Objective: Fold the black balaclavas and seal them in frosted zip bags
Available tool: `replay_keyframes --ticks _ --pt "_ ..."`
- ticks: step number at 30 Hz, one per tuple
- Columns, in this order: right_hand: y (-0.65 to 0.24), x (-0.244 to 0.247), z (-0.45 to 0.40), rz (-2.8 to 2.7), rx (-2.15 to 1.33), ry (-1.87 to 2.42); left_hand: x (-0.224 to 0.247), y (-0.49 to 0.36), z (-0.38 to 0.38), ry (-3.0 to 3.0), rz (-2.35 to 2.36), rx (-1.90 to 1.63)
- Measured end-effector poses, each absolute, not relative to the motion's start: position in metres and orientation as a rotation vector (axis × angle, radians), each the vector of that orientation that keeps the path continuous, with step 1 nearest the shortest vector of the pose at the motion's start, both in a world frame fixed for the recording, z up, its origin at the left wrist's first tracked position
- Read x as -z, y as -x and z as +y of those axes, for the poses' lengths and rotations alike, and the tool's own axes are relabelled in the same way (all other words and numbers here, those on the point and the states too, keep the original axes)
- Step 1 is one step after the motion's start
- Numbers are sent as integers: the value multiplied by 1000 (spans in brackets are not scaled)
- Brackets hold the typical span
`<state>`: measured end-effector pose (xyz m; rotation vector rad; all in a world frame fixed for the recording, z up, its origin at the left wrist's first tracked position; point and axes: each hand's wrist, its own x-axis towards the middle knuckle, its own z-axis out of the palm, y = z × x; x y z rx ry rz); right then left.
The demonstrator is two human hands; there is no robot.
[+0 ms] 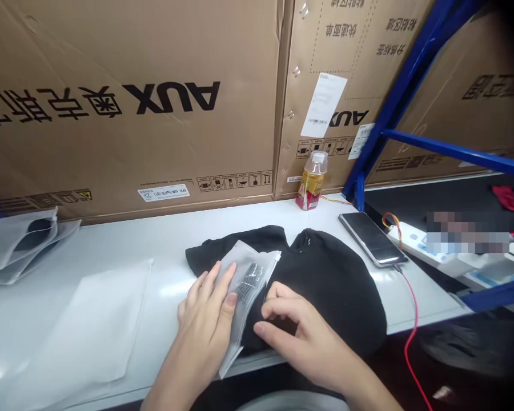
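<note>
My left hand (208,314) lies on a frosted zip bag (249,279), its fingers stretched out along the bag's left side. Something dark with fine lines shows through the plastic. The bag rests on top of a black garment (334,279), and its slider edge faces right. Just right of that edge is my right hand (293,325), fingers curled and thumb apart from the index finger, with nothing visible between them. Black cloth spreads beneath and behind both hands and hangs over the table's front edge.
Another frosted bag (98,319) lies flat at left; several bags (21,245) are piled behind it. A drink bottle (312,181) stands against large cartons (154,148). A phone (372,238) with a red cable (412,325) lies at right beside a blue frame (381,125).
</note>
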<state>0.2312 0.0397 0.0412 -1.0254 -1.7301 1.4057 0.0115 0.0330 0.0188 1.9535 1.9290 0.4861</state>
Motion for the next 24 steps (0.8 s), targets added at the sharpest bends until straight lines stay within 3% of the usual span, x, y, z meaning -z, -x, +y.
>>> replay_keyframes --ticks 9,15,21,24 --pt "-254 -33 47 -1523 -1642 874 -15 -14 42 -1904 2057 -521" --pt "-258 -39 50 -1671 -1450 1017 -38 -7 44 -1857 2128 -640" --pt "-262 -32 61 -1249 -1817 939 -54 2 49 -1616 2107 -780" --pt "-259 -29 55 -1265 -1783 989 -54 4 50 -1634 2139 -822"
